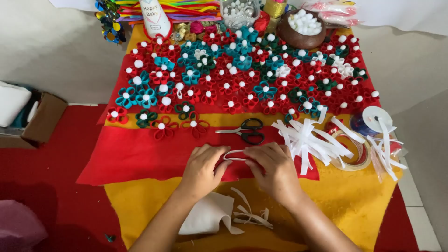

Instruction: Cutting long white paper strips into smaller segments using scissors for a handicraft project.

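My left hand (201, 169) and my right hand (274, 168) meet over the red felt sheet (135, 156), both pinching one thin white felt strip (233, 154) bent into a loop between them. Black-handled scissors (245, 130) lie just beyond my fingers. A pile of cut white strips (308, 140) lies to the right of my right hand. Beyond the scissors, many felt flowers (242, 74) in red, teal and green, each with a white pompom centre, cover the cloth.
A clear tape roll (355, 154) and a white ribbon spool (375, 117) lie at the right. A brown bowl of white pompoms (303, 27) and a white glue bottle (155, 18) stand at the back. White felt scraps (219, 212) lie on the yellow felt (354, 200). A cardboard box (39, 119) is at the left.
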